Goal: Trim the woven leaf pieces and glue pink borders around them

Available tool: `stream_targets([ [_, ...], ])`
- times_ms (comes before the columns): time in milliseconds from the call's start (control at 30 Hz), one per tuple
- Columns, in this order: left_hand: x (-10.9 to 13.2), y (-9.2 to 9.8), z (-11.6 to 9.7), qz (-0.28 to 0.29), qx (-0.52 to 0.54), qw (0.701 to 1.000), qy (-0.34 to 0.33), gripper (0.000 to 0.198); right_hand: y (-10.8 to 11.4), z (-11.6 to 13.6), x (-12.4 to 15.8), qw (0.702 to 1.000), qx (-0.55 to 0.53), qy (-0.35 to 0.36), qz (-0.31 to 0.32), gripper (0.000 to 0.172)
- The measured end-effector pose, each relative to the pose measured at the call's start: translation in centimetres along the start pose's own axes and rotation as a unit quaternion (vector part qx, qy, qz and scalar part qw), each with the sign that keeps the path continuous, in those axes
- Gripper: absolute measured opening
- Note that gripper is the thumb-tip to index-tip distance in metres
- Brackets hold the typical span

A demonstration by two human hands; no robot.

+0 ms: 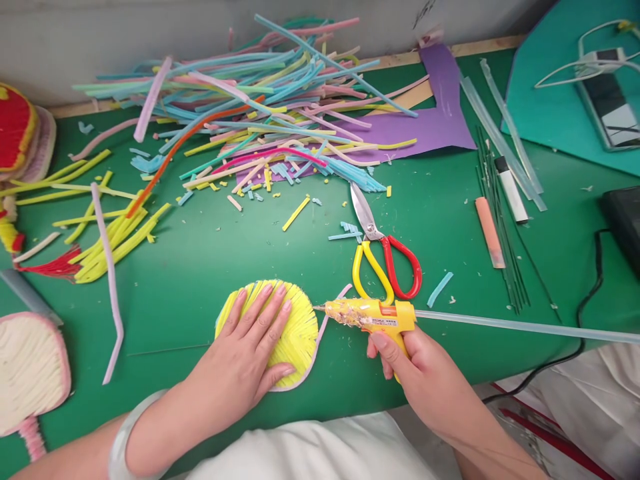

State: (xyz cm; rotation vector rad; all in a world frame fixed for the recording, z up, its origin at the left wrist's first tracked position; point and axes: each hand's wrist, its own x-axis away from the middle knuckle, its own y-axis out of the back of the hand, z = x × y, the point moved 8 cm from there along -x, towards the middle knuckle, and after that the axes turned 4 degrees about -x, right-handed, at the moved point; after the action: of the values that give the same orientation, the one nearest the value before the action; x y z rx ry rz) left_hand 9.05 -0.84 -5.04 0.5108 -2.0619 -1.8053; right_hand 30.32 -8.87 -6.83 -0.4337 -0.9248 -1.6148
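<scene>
My left hand (247,347) lies flat, fingers spread, on a round yellow pipe-cleaner fan piece (300,327) near the front edge of the green table (210,260). A pink pipe cleaner (327,327) runs along the piece's right rim. My right hand (415,373) grips a yellow hot glue gun (373,315) with its nozzle pointing left at that rim. A long clear glue stick (520,327) sticks out of the gun's back toward the right.
Scissors (380,257) with red and yellow handles lie just behind the gun. A heap of coloured pipe cleaners (260,107) fills the back, over purple paper (440,113). Spare glue sticks (500,133), green wires (500,227) and a black cable (585,300) lie right. Finished fans (27,367) sit left.
</scene>
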Motion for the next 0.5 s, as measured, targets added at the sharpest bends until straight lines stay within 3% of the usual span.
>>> stream_targets([
  [500,0.03,-0.07,-0.11,0.003,-0.016,1.000,-0.009,0.080,0.79,-0.23,0.58,0.998,0.051,0.021,-0.012,0.046],
])
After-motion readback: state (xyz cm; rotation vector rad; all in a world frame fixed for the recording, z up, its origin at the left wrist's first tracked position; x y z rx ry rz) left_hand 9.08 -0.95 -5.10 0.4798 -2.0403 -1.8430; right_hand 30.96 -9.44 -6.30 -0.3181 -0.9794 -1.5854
